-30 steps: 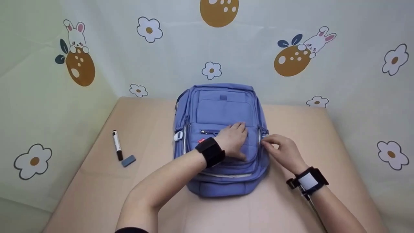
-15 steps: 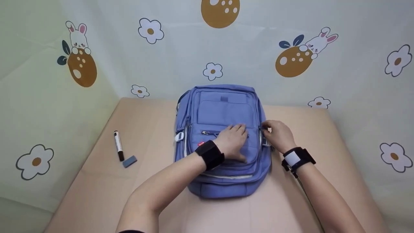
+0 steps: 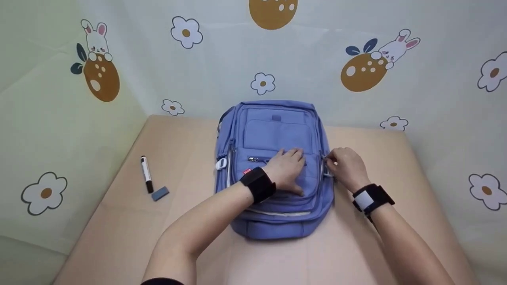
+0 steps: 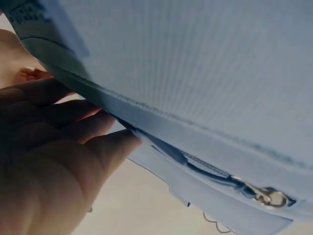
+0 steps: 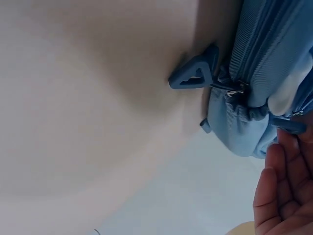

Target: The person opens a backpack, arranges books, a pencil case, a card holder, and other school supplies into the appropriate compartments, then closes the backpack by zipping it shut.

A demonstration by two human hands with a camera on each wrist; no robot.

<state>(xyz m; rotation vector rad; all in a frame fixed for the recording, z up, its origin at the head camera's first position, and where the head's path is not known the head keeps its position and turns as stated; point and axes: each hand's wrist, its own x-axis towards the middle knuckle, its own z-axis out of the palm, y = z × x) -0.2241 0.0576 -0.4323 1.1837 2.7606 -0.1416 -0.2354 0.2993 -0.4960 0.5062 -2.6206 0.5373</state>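
1. Head view: a beige surface (image 3: 119,221) meets bunny-print walls. The blue backpack (image 3: 277,130) lies at frame centre. The left hand (image 3: 286,170) presses flat on its front pocket, grip relaxed; the right hand (image 3: 347,167) pinches a zipper pull (image 3: 325,159) at its right edge. A marker (image 3: 146,179) and eraser (image 3: 160,193) lie at left.
2. Left wrist view: straight fingers (image 4: 105,147) touch the fabric.
3. Right wrist view: fingertips (image 5: 283,161) sit at lower right, beside the backpack.

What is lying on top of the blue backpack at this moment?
The left hand rests flat on the front pocket of the blue backpack. The right hand is at its right-side zipper. What sits under the palm, and whether fingers pinch a pull, is hidden.
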